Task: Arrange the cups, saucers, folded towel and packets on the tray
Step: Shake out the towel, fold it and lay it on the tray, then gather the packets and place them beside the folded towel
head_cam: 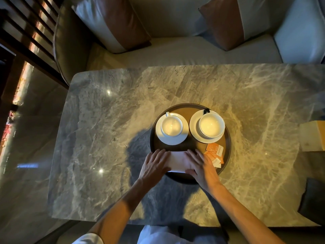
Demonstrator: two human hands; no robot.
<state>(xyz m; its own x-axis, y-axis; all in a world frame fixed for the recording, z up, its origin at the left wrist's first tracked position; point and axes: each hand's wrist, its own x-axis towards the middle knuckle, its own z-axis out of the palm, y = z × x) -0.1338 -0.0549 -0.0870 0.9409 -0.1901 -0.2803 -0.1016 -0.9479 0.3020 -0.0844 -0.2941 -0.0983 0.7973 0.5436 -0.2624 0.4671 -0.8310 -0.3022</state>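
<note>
Hands flank the folded towel (177,162) at the tray's (228,145) near edge: the left hand (155,163) lies flat on its left end, the right hand (199,166) on its right end, fingers (162,154) spread open and pressing rather than gripping, probably to square the towel in place. Behind it, two cups (172,125) sit on saucers (195,130) side by side, and orange packets (214,154) lie just right of the towel. Everything rests on the tray on the marble counter (105,138), so the arrangement looks nearly complete.
</note>
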